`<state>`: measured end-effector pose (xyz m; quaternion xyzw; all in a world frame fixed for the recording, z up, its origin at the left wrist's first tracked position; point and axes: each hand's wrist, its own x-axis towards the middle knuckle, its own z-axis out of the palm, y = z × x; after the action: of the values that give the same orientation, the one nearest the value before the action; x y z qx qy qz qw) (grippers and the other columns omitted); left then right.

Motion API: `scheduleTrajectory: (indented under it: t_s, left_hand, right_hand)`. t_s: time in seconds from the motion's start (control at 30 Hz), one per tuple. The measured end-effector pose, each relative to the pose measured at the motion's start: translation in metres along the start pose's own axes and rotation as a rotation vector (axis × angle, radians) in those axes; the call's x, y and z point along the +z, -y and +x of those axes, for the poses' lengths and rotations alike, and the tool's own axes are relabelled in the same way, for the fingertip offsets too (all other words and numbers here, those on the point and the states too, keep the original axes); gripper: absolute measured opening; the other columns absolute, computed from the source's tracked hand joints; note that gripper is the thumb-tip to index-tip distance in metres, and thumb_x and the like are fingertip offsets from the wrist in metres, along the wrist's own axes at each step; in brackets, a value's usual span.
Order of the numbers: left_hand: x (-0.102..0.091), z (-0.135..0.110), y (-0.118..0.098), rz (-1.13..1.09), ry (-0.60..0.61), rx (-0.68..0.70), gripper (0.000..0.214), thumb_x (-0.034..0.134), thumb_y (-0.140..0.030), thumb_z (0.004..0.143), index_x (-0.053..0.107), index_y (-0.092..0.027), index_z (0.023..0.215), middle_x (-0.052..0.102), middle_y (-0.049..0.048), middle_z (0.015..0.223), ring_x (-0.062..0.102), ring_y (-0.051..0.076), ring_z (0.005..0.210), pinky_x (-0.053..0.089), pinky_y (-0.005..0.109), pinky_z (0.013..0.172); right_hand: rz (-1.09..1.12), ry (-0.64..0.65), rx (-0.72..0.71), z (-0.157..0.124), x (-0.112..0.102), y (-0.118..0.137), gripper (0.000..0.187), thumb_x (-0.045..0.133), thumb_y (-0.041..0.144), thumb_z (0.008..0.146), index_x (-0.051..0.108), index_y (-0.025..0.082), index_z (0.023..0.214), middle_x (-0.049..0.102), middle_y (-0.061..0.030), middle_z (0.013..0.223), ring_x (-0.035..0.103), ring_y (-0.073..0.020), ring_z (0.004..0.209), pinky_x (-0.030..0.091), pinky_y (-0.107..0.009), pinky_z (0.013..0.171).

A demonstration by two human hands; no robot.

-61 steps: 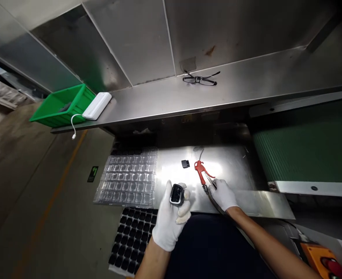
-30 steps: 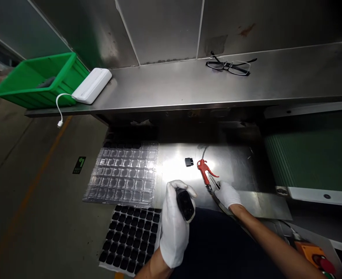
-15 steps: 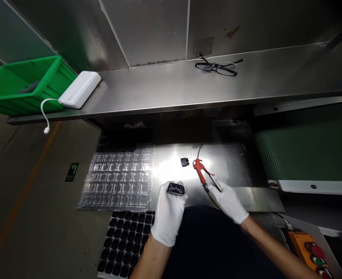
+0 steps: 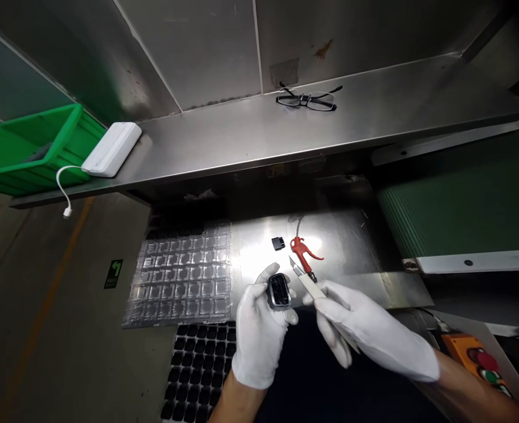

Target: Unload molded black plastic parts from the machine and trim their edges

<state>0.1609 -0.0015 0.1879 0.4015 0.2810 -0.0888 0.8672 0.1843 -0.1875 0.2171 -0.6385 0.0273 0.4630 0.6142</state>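
My left hand [image 4: 261,329], in a white glove, is closed around a small black rounded-rectangular part [image 4: 279,291] with a shiny rim, its face turned up. In my gloved right hand [image 4: 342,314] is a craft knife [image 4: 310,285] with a pale handle. Its pointed blade is directed up and left, just right of the black part and apart from it. Beyond the blade lies a red air blow gun [image 4: 303,254] on the metal bench. A small flat black piece [image 4: 278,243] with prongs rests to the left of the gun.
A clear compartment tray [image 4: 180,276] lies left on the metal bench [image 4: 347,252]; below it a tray of black parts [image 4: 197,364]. Glasses [image 4: 307,100], a white power bank [image 4: 113,150] and a green bin [image 4: 43,150] sit along the shelf. An orange button box [image 4: 475,358] is at right.
My right hand has come left from beside the blow gun with the knife, its blade now close to the black part. My left hand has turned the part, showing another face.
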Motion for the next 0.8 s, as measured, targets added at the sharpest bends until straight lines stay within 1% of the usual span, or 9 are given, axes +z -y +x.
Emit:
scheduleTrajectory:
  t_s: [0.07, 0.13, 0.2, 0.27, 0.33, 0.47, 0.6, 0.7, 0.8]
  left_hand:
    - [0.006, -0.004, -0.002, 0.023, -0.048, -0.036, 0.041, 0.084, -0.031, 0.079, 0.070, -0.016, 0.115, 0.070, 0.0058, 0.088, 0.064, 0.015, 0.068, 0.050, 0.020, 0.048]
    - [0.013, -0.008, -0.004, 0.033, -0.090, -0.103, 0.043, 0.065, -0.056, 0.093, 0.069, -0.017, 0.109, 0.063, 0.0032, 0.075, 0.054, 0.011, 0.055, 0.036, 0.018, 0.038]
    - [0.019, -0.011, -0.007, 0.114, -0.102, -0.130, 0.054, 0.049, -0.067, 0.097, 0.069, -0.017, 0.099, 0.055, 0.0001, 0.062, 0.041, 0.008, 0.044, 0.030, 0.019, 0.038]
    - [0.024, -0.013, -0.009, 0.233, -0.102, -0.104, 0.056, 0.044, -0.068, 0.098, 0.067, -0.017, 0.091, 0.050, -0.0018, 0.055, 0.033, 0.007, 0.040, 0.028, 0.021, 0.038]
    - [0.027, -0.016, -0.010, 0.290, -0.129, -0.080, 0.056, 0.044, -0.069, 0.098, 0.065, -0.019, 0.085, 0.050, -0.0018, 0.055, 0.033, 0.008, 0.039, 0.027, 0.022, 0.037]
    - [0.028, -0.018, -0.007, 0.294, -0.160, -0.055, 0.056, 0.042, -0.070, 0.098, 0.064, -0.021, 0.085, 0.051, -0.0019, 0.054, 0.035, 0.009, 0.039, 0.026, 0.022, 0.037]
    - [0.023, -0.016, -0.004, 0.291, -0.100, -0.041, 0.063, 0.031, -0.071, 0.100, 0.065, -0.019, 0.089, 0.047, -0.0031, 0.047, 0.033, 0.010, 0.037, 0.027, 0.023, 0.038]
    - [0.019, -0.015, -0.003, 0.276, -0.060, -0.039, 0.061, 0.032, -0.069, 0.101, 0.064, -0.018, 0.091, 0.048, -0.0037, 0.046, 0.031, 0.009, 0.035, 0.024, 0.023, 0.037]
    - [0.018, -0.014, -0.004, 0.259, -0.051, -0.033, 0.062, 0.031, -0.070, 0.101, 0.064, -0.018, 0.090, 0.047, -0.0040, 0.047, 0.031, 0.008, 0.035, 0.024, 0.022, 0.036]
  right_hand:
    - [0.052, 0.092, 0.074, -0.012, 0.001, 0.008, 0.052, 0.049, 0.068, 0.100, 0.054, 0.018, 0.114, 0.067, -0.0004, 0.070, 0.060, -0.0135, 0.048, 0.047, -0.021, 0.044]
    - [0.041, 0.135, 0.103, -0.022, 0.003, 0.014, 0.048, 0.048, 0.063, 0.101, 0.058, 0.016, 0.109, 0.069, -0.0026, 0.070, 0.059, -0.0107, 0.046, 0.049, -0.019, 0.048]
    - [0.016, 0.164, 0.124, -0.027, 0.004, 0.017, 0.046, 0.045, 0.058, 0.102, 0.061, 0.015, 0.104, 0.065, -0.0010, 0.061, 0.053, -0.0076, 0.042, 0.048, -0.018, 0.050]
    - [0.007, 0.218, 0.147, -0.029, 0.007, 0.019, 0.046, 0.044, 0.058, 0.102, 0.061, 0.017, 0.112, 0.059, 0.0020, 0.055, 0.048, -0.0076, 0.039, 0.042, -0.016, 0.044]
    - [0.012, 0.258, 0.158, -0.028, 0.009, 0.021, 0.047, 0.043, 0.060, 0.102, 0.058, 0.021, 0.124, 0.057, 0.0039, 0.054, 0.045, -0.0091, 0.037, 0.036, -0.016, 0.037]
    - [-0.007, 0.255, 0.145, -0.027, 0.010, 0.025, 0.041, 0.041, 0.054, 0.103, 0.060, 0.024, 0.124, 0.054, 0.0046, 0.054, 0.042, -0.0078, 0.036, 0.037, -0.016, 0.039]
    - [0.036, 0.240, 0.148, -0.033, 0.005, 0.025, 0.042, 0.042, 0.056, 0.106, 0.062, 0.024, 0.124, 0.056, 0.0036, 0.056, 0.045, -0.0072, 0.038, 0.037, -0.014, 0.040]
    - [0.128, 0.226, 0.149, -0.040, 0.001, 0.024, 0.048, 0.042, 0.060, 0.106, 0.061, 0.022, 0.128, 0.057, 0.0031, 0.054, 0.046, -0.0074, 0.039, 0.038, -0.014, 0.042]
    - [0.102, 0.227, 0.191, -0.042, 0.003, 0.031, 0.048, 0.043, 0.057, 0.107, 0.060, 0.019, 0.128, 0.056, 0.0039, 0.055, 0.045, -0.0052, 0.039, 0.040, -0.012, 0.046]
